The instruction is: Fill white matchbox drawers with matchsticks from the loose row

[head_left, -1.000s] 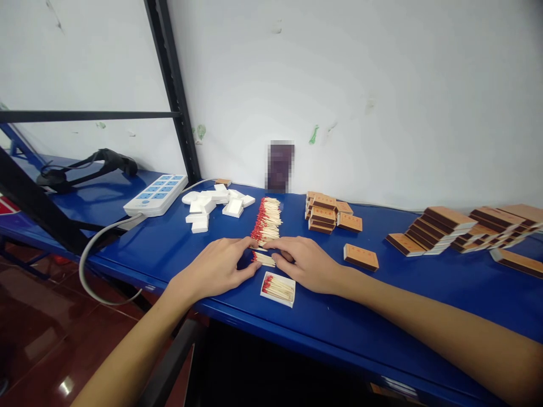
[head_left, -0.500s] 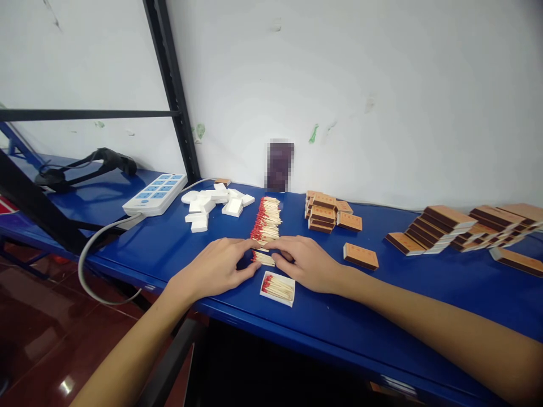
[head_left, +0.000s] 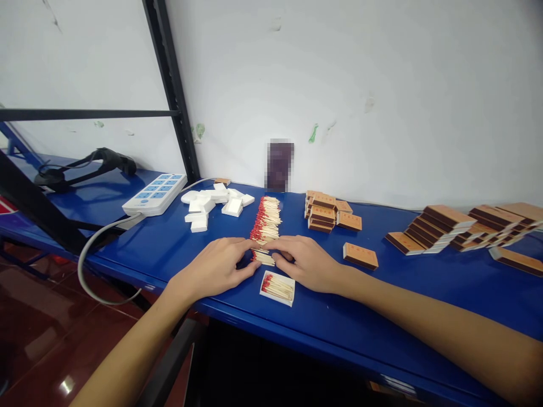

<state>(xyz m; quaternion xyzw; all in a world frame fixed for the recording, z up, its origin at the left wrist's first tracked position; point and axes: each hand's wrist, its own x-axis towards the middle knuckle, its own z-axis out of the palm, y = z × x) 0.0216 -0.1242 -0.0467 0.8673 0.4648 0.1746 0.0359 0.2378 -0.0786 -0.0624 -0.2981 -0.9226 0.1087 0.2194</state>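
Note:
My left hand (head_left: 218,267) and my right hand (head_left: 306,262) rest on the blue table (head_left: 161,249), fingertips pinched from both sides on a small bundle of red-tipped matches (head_left: 263,258). Just behind the bundle lies a long pile of loose matches (head_left: 267,217). In front of my hands sits an open white matchbox tray (head_left: 278,288) partly filled with matches.
Empty white trays (head_left: 214,203) lie at the back left beside a white power strip (head_left: 155,194) with a grey cable. Brown matchbox sleeves (head_left: 328,212) are stacked behind, one sleeve (head_left: 360,256) lies alone, and rows of closed boxes (head_left: 458,229) fill the right. A black shelf post (head_left: 172,90) stands left.

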